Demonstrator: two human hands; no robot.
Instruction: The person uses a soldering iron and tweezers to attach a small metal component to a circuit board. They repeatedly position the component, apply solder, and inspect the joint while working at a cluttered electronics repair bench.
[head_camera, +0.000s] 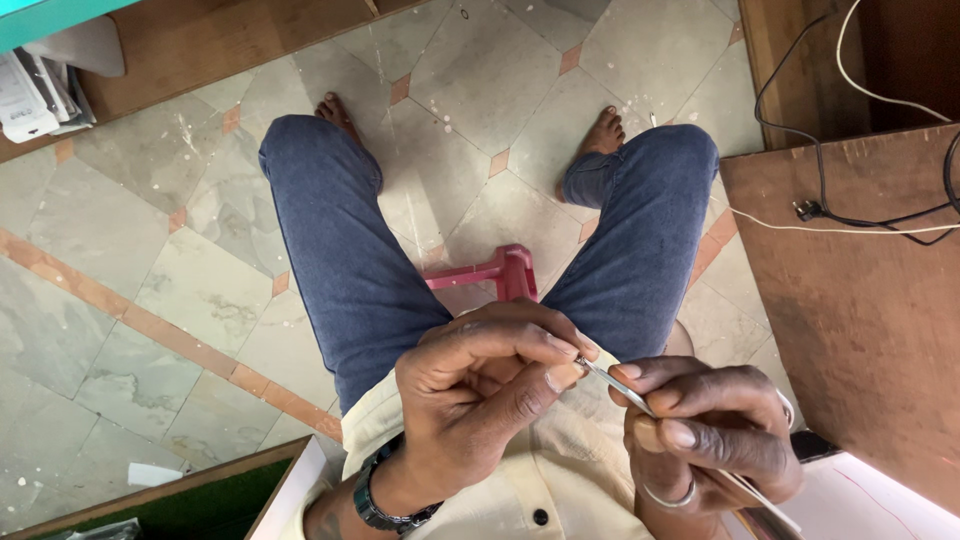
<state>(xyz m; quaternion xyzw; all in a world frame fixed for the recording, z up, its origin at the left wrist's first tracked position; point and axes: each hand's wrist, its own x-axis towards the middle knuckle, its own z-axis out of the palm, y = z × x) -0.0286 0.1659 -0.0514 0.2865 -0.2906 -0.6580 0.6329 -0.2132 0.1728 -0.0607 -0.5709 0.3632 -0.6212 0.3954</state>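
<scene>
The left hand (480, 385) is curling closed, its thumb and forefinger pinching something tiny at the upper tip of thin metal tweezers (640, 400); what is being pinched is too small to make out. The right hand (705, 435), wearing a ring, is closing its fingers around the tweezers' shaft, which is slanting down toward the lower right. Both hands are hovering close together above the person's cream shirt (560, 470). A dark watch (385, 505) is circling the left wrist. Beyond, blue jeans (340, 250) are spreading over a red stool (495, 272) on a tiled floor (130, 270). A black cable (850, 215) is lying across a brown board (860, 320) at the right.
</scene>
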